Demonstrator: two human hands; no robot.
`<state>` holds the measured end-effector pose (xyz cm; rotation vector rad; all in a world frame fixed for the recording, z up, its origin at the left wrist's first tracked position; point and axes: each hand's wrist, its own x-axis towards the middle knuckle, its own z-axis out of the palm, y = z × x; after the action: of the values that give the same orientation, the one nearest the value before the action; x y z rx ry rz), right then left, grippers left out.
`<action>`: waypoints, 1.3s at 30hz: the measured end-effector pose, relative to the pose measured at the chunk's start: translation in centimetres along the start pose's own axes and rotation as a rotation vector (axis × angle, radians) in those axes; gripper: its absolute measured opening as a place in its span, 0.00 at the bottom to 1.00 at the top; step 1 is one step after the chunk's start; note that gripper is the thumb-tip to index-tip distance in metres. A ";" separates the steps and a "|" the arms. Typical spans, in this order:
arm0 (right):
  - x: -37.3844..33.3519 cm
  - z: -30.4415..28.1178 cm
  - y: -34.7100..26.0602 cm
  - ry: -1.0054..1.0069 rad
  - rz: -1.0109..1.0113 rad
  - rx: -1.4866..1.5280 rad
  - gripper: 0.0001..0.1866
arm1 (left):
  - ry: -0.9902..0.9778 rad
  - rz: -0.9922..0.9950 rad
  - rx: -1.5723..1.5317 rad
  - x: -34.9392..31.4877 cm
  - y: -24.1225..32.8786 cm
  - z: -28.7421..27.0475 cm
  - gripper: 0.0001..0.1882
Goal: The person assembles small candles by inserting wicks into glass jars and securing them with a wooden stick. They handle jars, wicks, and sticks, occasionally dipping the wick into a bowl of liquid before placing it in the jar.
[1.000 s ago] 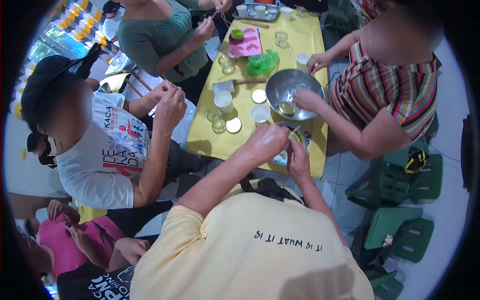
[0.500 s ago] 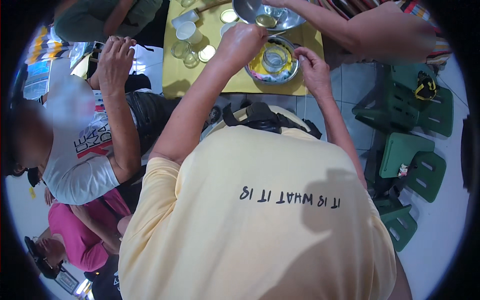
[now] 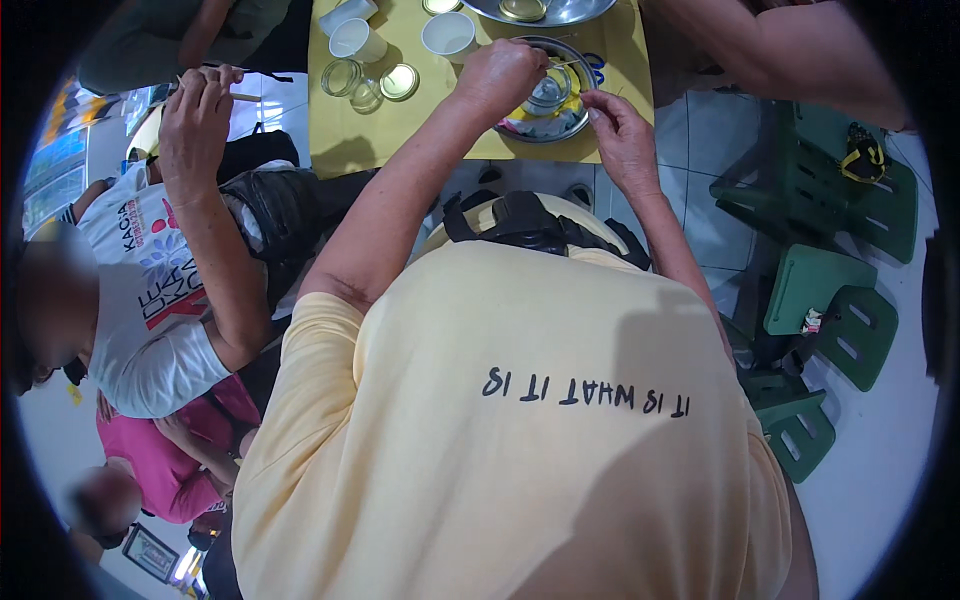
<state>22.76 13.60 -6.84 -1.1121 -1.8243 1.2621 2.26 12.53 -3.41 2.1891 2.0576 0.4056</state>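
My left hand (image 3: 503, 80) is closed over the left side of a metal bowl (image 3: 587, 122), with a thin pale stick (image 3: 566, 64) showing at its fingertips. Inside the bowl a clear glass jar (image 3: 548, 98) stands among yellow and multicoloured material, partly covered by my left hand. At the bowl's right rim my right hand (image 3: 622, 140) has thumb and fingers pinched together; what they hold, if anything, is too small to make out. Blue-handled scissors (image 3: 597, 68) lie just beyond the bowl.
On the yellow-covered table (image 3: 345, 145) are white cups (image 3: 447, 36), glass jars (image 3: 366, 95), gold lids (image 3: 399, 82) and a larger metal bowl (image 3: 590, 10). At left a person's hand (image 3: 195, 120) holds a thin stick. Green chairs (image 3: 815, 285) stand at right.
The view has shifted, so the table sits higher in it. Another person's arm has drawn back from the large bowl. My hands stay at the smaller bowl, the left partly over the jar.
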 end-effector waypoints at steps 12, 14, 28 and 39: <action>0.6 1.0 0.0 -0.008 -0.018 0.036 0.13 | -0.035 -0.070 -0.138 0.0 0.4 -2.1 0.11; 1.1 1.0 -0.7 0.015 -0.019 0.047 0.14 | -0.025 -0.087 -0.180 -0.1 0.5 -2.1 0.11; 2.4 1.7 -2.0 -0.010 -0.125 -0.043 0.13 | 0.010 -0.204 -0.397 -1.3 -0.6 1.4 0.06; 2.6 1.1 -3.1 -0.124 -0.089 -0.093 0.13 | -0.032 -0.145 -0.440 -1.1 0.3 0.6 0.08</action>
<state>19.83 14.94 -4.13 -1.0086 -2.0197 1.2294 2.64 11.43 -4.02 1.7683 1.8731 0.7217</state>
